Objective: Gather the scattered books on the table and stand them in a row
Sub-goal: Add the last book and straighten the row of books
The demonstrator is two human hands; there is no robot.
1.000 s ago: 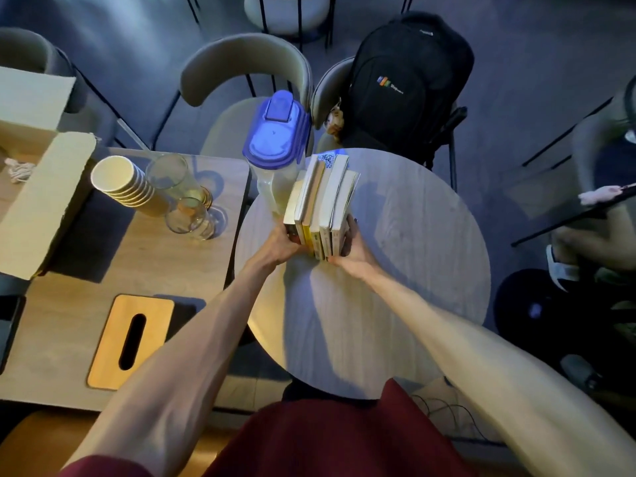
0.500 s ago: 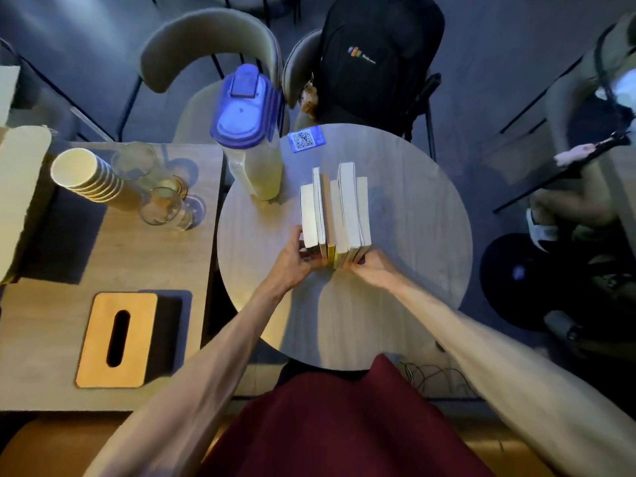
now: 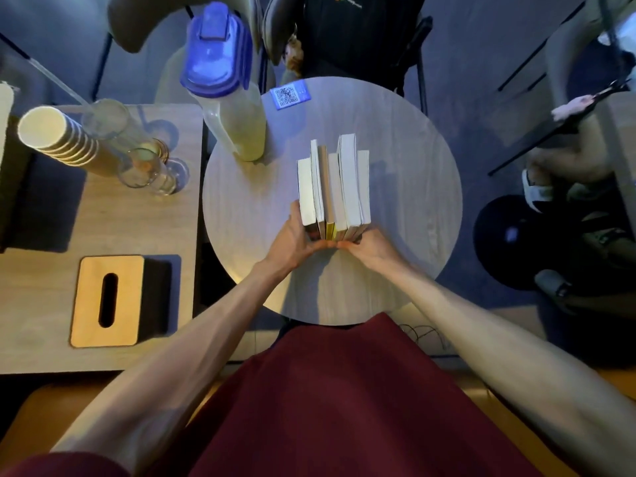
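Row of upright pale-edged books on round grey wooden table, pressed between left hand and right hand, both clasping near ends.

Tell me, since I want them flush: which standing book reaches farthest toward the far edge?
The second book from the right: its far end pokes out beyond all the other books.

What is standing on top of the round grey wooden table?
On the round grey table: a row of upright books, a blue-lidded pitcher and a blue QR card. Both hands hide the books' near ends.
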